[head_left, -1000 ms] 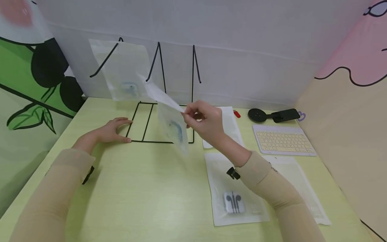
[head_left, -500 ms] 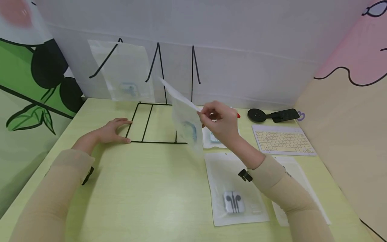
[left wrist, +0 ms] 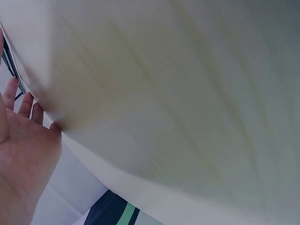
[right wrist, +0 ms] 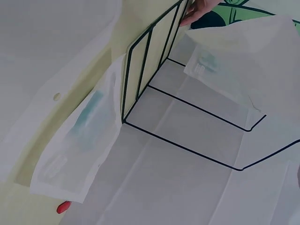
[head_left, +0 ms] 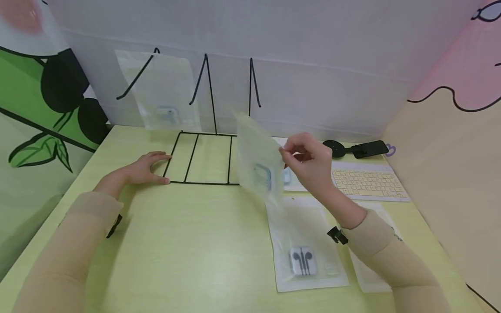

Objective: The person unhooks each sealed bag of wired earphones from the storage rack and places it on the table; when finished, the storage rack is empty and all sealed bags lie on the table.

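My right hand (head_left: 307,163) pinches the side edge of a translucent white plastic bag (head_left: 256,150), held up slantwise above the table. A bluish printed earphone packet shows through its lower part. My left hand (head_left: 145,168) touches the left end of the base of a black wire rack (head_left: 205,184), thumb and fingers spread. In the left wrist view, the left hand (left wrist: 28,145) lies along a pale surface's edge. Another translucent bag (head_left: 164,82) hangs on the rack's left hook (head_left: 135,80). The held bag hides the base's right end.
On the right lie a bag with an earphone case (head_left: 303,261) inside, another white bag (head_left: 365,274) and a keyboard (head_left: 369,181). A flat bag (right wrist: 77,140) lies beside the rack, near a small red item (right wrist: 63,206). Behind the keyboard is a black object (head_left: 369,149).
My right hand has moved right with the bag, away from the middle hook. The bag has turned its printed face more toward the head camera. My left hand stays in place.
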Motion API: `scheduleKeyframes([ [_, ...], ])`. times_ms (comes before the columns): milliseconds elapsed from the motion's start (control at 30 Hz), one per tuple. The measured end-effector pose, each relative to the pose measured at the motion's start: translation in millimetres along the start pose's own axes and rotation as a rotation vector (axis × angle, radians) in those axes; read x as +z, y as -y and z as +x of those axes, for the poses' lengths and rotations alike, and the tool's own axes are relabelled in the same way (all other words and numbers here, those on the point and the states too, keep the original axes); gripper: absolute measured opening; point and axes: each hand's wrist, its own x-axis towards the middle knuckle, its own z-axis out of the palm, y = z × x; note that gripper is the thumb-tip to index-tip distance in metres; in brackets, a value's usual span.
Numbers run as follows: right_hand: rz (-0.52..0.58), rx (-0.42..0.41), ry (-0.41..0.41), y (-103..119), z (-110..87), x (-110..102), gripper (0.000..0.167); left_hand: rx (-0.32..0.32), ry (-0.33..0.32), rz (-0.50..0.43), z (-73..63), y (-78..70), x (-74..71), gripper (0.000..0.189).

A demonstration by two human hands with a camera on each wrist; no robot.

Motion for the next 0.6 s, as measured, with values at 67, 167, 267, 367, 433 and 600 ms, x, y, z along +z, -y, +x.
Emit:
scheduleKeyframes([
  [67, 0.021, 0.050, 0.009, 2.7, -3.2, -3.8, 0.009, -0.001, -0.001, -0.001, 0.2, -0.1, -0.1, 0.093],
  [167, 0.031, 0.135, 0.024, 7.3, -8.7, -8.1, 0.010, -0.003, 0.001, -0.003, 0.7, 0.8, 0.2, 0.093],
  [267, 0.027, 0.205, 0.034, 12.0, -14.5, -11.8, 0.010, -0.003, 0.002, -0.001, 0.8, 2.4, 0.5, 0.093],
  [367, 0.026, 0.256, 0.053, 16.2, -20.2, -15.8, 0.010, -0.002, -0.001, -0.003, 0.9, 3.0, 0.6, 0.093],
  [433, 0.016, 0.286, 0.069, 18.4, -23.9, -18.8, 0.011, -0.004, -0.002, -0.002, 0.8, 3.0, 0.8, 0.093],
  [600, 0.015, 0.396, 0.086, 23.1, -32.7, -24.7, 0.018, -0.008, 0.004, -0.006, 0.8, 2.4, 0.5, 0.093],
])
